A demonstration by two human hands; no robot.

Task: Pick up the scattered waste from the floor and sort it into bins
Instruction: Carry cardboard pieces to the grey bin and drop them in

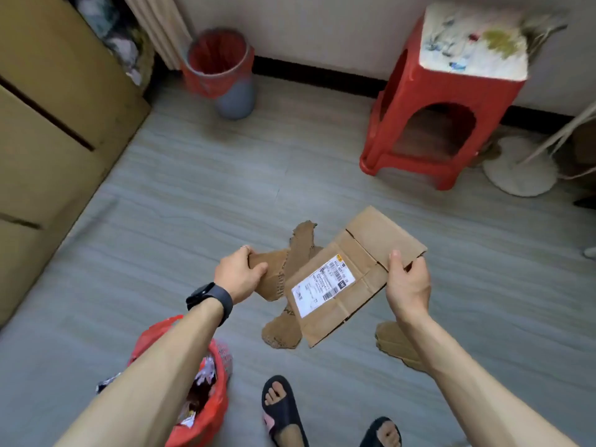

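Observation:
My right hand (407, 283) grips the right edge of a flattened cardboard box (351, 272) with a white shipping label, held above the floor. My left hand (239, 273), with a dark watch on its wrist, grips torn brown cardboard pieces (290, 262) that spread out behind and below the box. Another torn cardboard scrap (395, 345) shows under my right forearm. A red bag-lined bin (206, 404) filled with mixed wrappers stands under my left forearm. A grey bin with a red liner (222, 72) stands by the far wall.
A red plastic stool (442, 101) stands at the back right, with a white fan base (519, 172) beside it. A large cardboard box (54, 117) lines the left side. My feet in black sandals (283, 411) stand on the grey floor.

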